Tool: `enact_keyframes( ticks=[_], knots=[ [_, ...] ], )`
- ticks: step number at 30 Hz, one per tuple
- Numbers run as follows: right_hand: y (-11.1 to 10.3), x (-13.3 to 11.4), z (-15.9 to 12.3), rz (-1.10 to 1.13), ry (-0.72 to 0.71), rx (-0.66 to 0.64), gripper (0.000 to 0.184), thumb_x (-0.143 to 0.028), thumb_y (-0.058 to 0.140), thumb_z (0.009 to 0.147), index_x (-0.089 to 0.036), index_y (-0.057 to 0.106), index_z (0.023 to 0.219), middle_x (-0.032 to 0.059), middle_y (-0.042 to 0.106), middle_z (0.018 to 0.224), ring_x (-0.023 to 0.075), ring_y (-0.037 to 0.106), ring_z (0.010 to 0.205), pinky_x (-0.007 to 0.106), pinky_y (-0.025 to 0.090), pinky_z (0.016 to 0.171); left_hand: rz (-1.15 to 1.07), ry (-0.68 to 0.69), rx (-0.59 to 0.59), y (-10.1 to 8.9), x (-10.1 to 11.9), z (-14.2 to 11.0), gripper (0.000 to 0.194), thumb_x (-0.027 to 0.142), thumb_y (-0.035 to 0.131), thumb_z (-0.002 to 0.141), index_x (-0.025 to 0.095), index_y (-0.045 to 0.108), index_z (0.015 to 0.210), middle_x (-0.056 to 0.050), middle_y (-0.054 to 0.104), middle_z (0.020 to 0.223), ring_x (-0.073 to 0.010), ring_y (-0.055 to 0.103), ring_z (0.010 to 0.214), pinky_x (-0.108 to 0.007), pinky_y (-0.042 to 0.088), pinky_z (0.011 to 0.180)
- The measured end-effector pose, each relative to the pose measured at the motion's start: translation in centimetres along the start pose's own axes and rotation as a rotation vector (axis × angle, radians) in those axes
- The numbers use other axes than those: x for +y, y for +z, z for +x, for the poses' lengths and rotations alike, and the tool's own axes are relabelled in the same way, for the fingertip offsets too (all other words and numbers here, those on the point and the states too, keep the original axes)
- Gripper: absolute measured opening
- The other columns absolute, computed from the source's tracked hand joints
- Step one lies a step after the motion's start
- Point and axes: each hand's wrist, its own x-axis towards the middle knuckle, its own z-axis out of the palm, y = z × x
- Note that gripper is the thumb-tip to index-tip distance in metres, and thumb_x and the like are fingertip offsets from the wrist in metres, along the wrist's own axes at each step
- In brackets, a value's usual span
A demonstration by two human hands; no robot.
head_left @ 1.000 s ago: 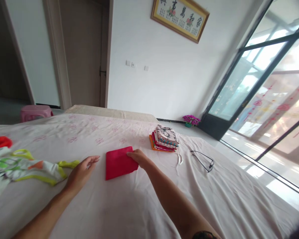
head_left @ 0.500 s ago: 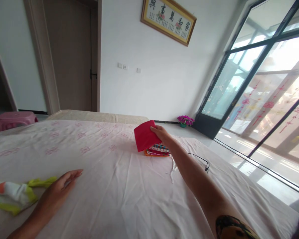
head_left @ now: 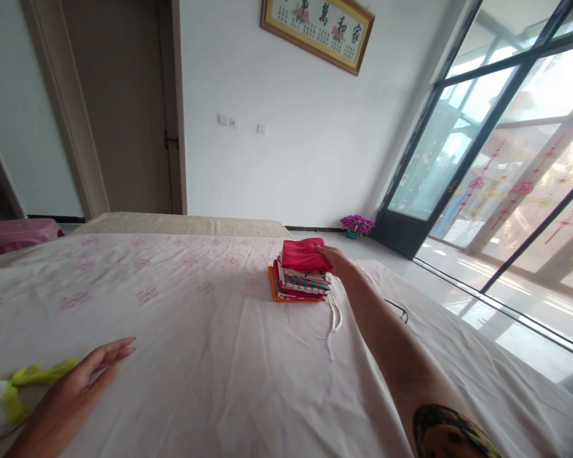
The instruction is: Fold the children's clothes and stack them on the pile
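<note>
Across nearly the whole near view runs the pale sheet point(head_left: 195, 375), pink flowers scattered over it. On it, right of middle, stands the stack of folded cloths point(head_left: 302, 289), orange peeking out at the bottom left. At the near left edge lies the yellow-trimmed cloth point(head_left: 16, 401), loose and cut off by the view.

And here's the action: the folded red cloth point(head_left: 302, 254) is up on top of the stack! The step in hand looks like setting it down there. The right hand point(head_left: 332, 257) has it by the right edge, thumb over the top, fingers mostly out of sight. The left hand point(head_left: 90, 378) is open, fingers loosely stretched, gripping nothing visible, right by that yellow trim; whether they touch, I can't tell. The next move, I'd judge, calls for lining the red cloth up and easing the grip without dragging the layers beneath.

Smaller still: the glasses point(head_left: 403, 312) peep out beyond the right forearm, and the white cord point(head_left: 333, 327) trails toward us from the stack.

Compare half a second ago: the red cloth was tilted in front of the stack, hiding most of it; now it lies nearly level, the layers showing below.
</note>
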Motion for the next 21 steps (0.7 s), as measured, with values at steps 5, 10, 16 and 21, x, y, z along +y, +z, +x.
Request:
enact_keyframes(
  ticks=[5, 10, 16, 21],
  knots=[
    [-0.5, 0.1, 1.2, -0.085, -0.008, 0.043, 0.016, -0.024, 0.065, 0.087, -0.01, 0.064, 0.079, 0.0046, 0.064, 0.057, 0.0135, 0.06, 0.049, 0.024, 0.053, 0.052, 0.03, -0.039, -0.002, 0.2, -0.7, 0.0, 0.031, 0.065, 0.047, 0.082, 0.052, 0.055, 0.109, 0.033, 0.067, 0.109, -0.0215, 0.059, 0.122, -0.051, 0.04, 0.113],
    [-0.8, 0.6, 1.2, -0.237, -0.04, 0.095, 0.02, -0.025, 0.068, 0.083, -0.01, 0.063, 0.07, 0.0031, 0.062, 0.052, 0.0122, 0.057, 0.045, 0.021, 0.047, 0.047, 0.031, -0.023, -0.006, 0.2, -1.3, 0.2, 0.03, 0.064, 0.048, 0.082, 0.052, 0.057, 0.109, 0.032, 0.068, 0.11, -0.0203, 0.061, 0.121, -0.048, 0.044, 0.111],
    [-1.4, 0.3, 1.6, -0.462, -0.101, 0.142, 0.02, -0.029, 0.069, 0.082, -0.012, 0.064, 0.073, 0.0026, 0.064, 0.057, 0.0126, 0.059, 0.051, 0.021, 0.046, 0.05, 0.014, -0.028, -0.028, -0.3, -1.3, 0.5, 0.049, 0.061, 0.054, 0.078, 0.027, 0.065, 0.112, 0.0, 0.072, 0.119, -0.0273, 0.062, 0.119, -0.042, 0.046, 0.107],
    [-1.0, -0.7, 1.5, -0.711, -0.127, 0.225, 0.03, -0.036, 0.072, 0.078, -0.01, 0.069, 0.094, 0.0139, 0.072, 0.089, 0.0276, 0.067, 0.092, 0.034, 0.052, 0.077, 0.0, -0.028, -0.042, -0.4, -0.7, 0.6, 0.055, 0.06, 0.056, 0.076, 0.02, 0.065, 0.113, -0.008, 0.07, 0.122, -0.0267, 0.063, 0.118, -0.037, 0.047, 0.105]
  ],
)
